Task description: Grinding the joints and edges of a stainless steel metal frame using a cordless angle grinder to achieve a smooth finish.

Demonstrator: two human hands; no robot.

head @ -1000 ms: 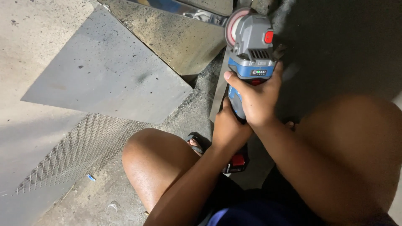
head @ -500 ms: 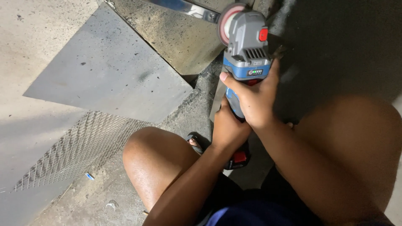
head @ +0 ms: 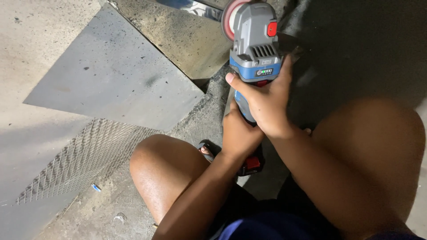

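A grey and blue cordless angle grinder (head: pixel 255 44) points away from me, its reddish disc (head: pixel 230 15) at the top edge of the view. My right hand (head: pixel 266 100) wraps the tool's body just behind the grey head. My left hand (head: pixel 239 133) grips the rear of the handle, above the red and black battery (head: pixel 251 163). The disc sits next to a narrow metal strip (head: pixel 191 6) at the top. Whether disc and strip touch cannot be told.
I squat with my left knee (head: pixel 162 171) and right knee (head: pixel 373 151) on either side of the tool. A flat grey metal sheet (head: pixel 111 75) lies on the concrete floor (head: pixel 40 18) to the left, wire mesh (head: pixel 84 158) below it. A sandalled foot (head: pixel 208 150) shows by the left wrist.
The grinder and both hands have shifted slightly left and up in the view. The grip on the tool is the same.
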